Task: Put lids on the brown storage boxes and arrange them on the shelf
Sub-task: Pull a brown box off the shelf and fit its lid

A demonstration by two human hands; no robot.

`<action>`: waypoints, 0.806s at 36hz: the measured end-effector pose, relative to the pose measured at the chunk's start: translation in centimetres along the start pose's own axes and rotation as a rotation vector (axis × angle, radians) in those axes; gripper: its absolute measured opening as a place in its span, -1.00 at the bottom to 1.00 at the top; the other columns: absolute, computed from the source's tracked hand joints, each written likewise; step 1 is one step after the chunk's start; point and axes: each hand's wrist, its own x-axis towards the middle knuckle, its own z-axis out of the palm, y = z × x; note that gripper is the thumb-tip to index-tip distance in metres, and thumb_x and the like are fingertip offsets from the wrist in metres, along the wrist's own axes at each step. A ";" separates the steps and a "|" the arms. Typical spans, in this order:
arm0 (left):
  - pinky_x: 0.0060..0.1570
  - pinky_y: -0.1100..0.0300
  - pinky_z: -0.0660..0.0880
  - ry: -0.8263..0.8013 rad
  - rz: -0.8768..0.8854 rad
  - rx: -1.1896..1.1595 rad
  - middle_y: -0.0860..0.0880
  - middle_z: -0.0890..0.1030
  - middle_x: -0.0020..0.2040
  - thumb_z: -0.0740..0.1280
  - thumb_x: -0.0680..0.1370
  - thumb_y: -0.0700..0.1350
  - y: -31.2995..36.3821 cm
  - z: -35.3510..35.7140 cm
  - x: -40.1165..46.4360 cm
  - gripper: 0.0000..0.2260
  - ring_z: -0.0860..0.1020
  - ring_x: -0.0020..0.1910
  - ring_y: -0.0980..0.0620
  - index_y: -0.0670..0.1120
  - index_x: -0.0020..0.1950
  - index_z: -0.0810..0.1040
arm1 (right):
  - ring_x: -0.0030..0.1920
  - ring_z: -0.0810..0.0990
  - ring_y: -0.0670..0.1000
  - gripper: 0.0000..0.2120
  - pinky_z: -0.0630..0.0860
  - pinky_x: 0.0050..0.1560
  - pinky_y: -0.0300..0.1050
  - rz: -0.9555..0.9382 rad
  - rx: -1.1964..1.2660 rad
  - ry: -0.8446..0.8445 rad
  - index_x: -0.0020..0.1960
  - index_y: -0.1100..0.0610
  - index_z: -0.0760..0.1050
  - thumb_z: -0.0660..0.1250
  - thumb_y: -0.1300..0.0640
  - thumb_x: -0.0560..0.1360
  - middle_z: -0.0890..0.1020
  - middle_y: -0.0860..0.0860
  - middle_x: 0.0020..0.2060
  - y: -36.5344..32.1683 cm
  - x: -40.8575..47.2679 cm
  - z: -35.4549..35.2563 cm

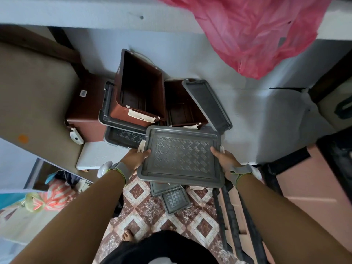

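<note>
- a grey lid is gripped at both edges by the left hand and right hand.
- two brown boxes, at 11 o'clock of it, are seen open; no box is judged shelved.

A grey lid with a woven-pattern top is lying nearly flat, held at both side edges. Beyond it an open brown box (cream latches on its rim) is tilting on another grey lid. A second open brown box is sitting beside it with a lid leaning on its rim. A third brown box is resting left. Smaller lids are lying on the floor.
</note>
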 end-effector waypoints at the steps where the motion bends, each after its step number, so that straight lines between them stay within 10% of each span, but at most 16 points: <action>1: 0.12 -0.06 0.58 0.004 0.000 -0.008 -0.20 0.67 0.12 0.40 0.58 -0.01 0.1 0.2 0.0 -0.66 0.64 0.06 -0.19 -0.21 0.25 0.57 | 0.20 0.59 0.20 -0.49 0.48 0.32 0.17 -0.019 -0.029 0.026 0.26 0.15 0.56 0.38 -0.20 0.50 0.64 0.13 0.16 -0.2 -0.1 0.1; 8: 0.02 0.04 0.41 0.226 0.193 0.522 -0.25 0.60 0.13 0.21 0.65 0.06 0.6 1.8 -1.4 -0.65 0.57 0.11 -0.27 -0.20 0.26 0.43 | 0.24 0.52 0.33 -0.48 0.43 0.16 0.07 -0.080 -0.400 0.272 0.31 0.37 0.33 0.13 -0.10 0.66 0.54 0.34 0.23 -1.2 -1.2 3.0; 14: -0.01 0.09 0.39 0.250 0.273 0.556 -0.17 0.63 -0.02 0.11 0.64 0.23 1.4 1.0 -2.3 -0.54 0.59 0.06 -0.23 -0.13 -0.02 0.56 | 0.40 0.40 0.26 -0.55 0.30 0.41 0.05 0.020 -0.118 0.132 0.45 0.31 0.33 0.11 0.05 0.66 0.42 0.28 0.39 -2.8 -0.6 1.9; 19: 0.17 -0.06 0.53 0.070 0.133 0.115 -0.32 0.57 -0.15 0.28 0.65 0.07 1.2 -1.1 -0.9 -0.65 0.56 -0.11 -0.20 -0.21 0.05 0.65 | -0.19 0.47 0.15 -0.76 0.43 -0.08 0.07 0.097 0.291 0.074 0.11 0.26 0.51 0.22 0.18 0.51 0.47 0.16 -0.17 -1.8 -1.3 -0.5; 22: 0.01 0.07 0.45 0.054 0.137 0.090 -0.10 0.56 -0.13 0.35 0.62 0.00 0.8 -1.2 -0.3 -0.70 0.47 -0.25 -0.02 -0.19 0.19 0.64 | -0.13 0.43 0.17 -0.82 0.33 -0.07 0.03 0.057 0.292 0.046 0.10 0.25 0.52 0.21 0.27 0.55 0.45 0.19 -0.14 -1.5 -1.7 -0.8; 29: 0.02 -0.04 0.56 0.190 0.229 0.554 -0.21 0.64 -0.17 0.30 0.60 0.10 1.8 0.3 -0.3 -0.62 0.63 -0.09 -0.22 -0.22 -0.14 0.59 | -0.39 0.35 0.03 -0.85 0.26 -0.41 -0.20 -0.131 -0.119 0.051 -0.17 0.24 0.40 0.23 0.29 0.58 0.37 0.10 -0.39 -2.1 -1.9 -0.6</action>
